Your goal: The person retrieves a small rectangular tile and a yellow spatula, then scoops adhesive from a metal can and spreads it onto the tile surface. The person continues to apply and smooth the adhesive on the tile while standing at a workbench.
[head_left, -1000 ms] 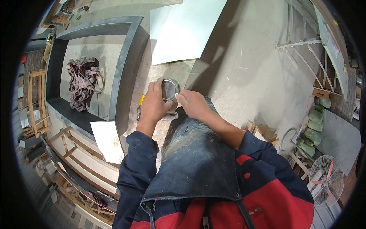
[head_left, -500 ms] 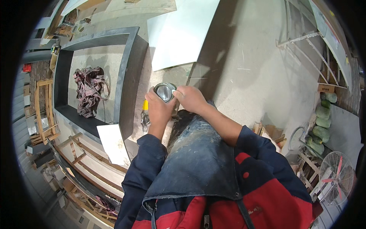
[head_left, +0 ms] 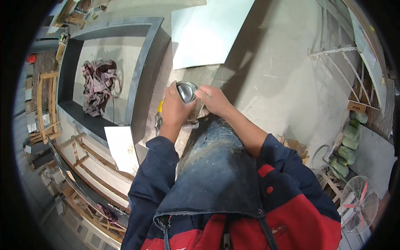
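My left hand [head_left: 174, 109] is wrapped around a shiny round metal can [head_left: 186, 91], held up in front of my dark apron [head_left: 214, 166]. My right hand [head_left: 213, 100] pinches at the can's right rim with the fingertips. Below the hands a small tool with a yellow handle [head_left: 159, 107] lies on the concrete floor, partly hidden by my left wrist.
A grey rectangular frame [head_left: 141, 79] lies at the left with a heap of pink-brown straps [head_left: 98, 86] inside. A pale sheet [head_left: 206, 31] lies beyond the hands, a white board [head_left: 121, 148] near my left elbow. Wooden frames stand at far left, a fan [head_left: 359, 204] and green sacks [head_left: 346, 146] at right.
Both hands with the can have risen slightly and shifted left in the picture; the view has tilted so the grey frame and straps sit lower and more to the right.
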Available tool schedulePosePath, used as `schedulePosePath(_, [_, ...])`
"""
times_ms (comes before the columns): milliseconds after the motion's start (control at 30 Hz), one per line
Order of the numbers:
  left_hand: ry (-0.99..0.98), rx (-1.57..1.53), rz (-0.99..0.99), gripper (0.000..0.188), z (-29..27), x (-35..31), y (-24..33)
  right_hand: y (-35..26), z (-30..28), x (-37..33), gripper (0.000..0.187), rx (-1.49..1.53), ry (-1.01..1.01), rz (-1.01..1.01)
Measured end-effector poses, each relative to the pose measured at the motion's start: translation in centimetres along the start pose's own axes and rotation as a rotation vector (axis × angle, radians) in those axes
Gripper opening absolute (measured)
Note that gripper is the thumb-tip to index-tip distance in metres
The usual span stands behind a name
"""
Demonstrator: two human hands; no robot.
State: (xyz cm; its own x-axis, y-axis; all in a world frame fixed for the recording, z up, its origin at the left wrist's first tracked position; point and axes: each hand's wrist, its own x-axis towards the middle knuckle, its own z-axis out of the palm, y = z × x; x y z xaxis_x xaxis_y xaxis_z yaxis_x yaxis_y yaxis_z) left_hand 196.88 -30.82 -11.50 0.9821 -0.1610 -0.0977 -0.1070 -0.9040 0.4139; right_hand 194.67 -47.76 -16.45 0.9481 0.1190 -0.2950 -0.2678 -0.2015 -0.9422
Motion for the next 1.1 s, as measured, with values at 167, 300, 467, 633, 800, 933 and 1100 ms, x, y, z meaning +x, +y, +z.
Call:
schedulePosePath(167, [0.027,0.032,-0.178,0.091,0.7,-0.7,0.9,-1.6,0.0,-0.6,0.037,-0.252,-0.017,-0.036])
schedulePosePath(300, [-0.006,-0.029,-0.092,0.095,-0.1,-1.5,0.6,-2.1,0.1,-1.0,0.036,-0.331,-0.027,-0.024])
schedulePosePath(467, [-0.138,0.018,-0.014,0.095,-1.3,-0.8,-1.2,-2.4,0.0,-0.8,0.036,-0.318,-0.04,0.001])
schedulePosePath(633, [-0.051,0.001,-0.001,0.093,-0.7,-0.7,-1.4,-0.1,0.3,-0.2,0.037,-0.087,-0.015,-0.025])
schedulePosePath(800, [0.01,0.033,-0.214,0.082,-0.2,-1.5,1.1,-1.5,-0.3,0.6,0.038,-0.293,-0.062,-0.029])
schedulePosePath(933, [-0.018,0.007,-0.204,0.095,-0.5,-1.7,1.4,-2.4,-0.9,-0.3,0.037,-0.384,-0.114,-0.034])
schedulePosePath(1100, [-0.252,0.019,0.062,0.095,-1.9,-0.6,-0.9,-2.7,-0.8,-0.9,0.036,-0.433,-0.141,-0.026])
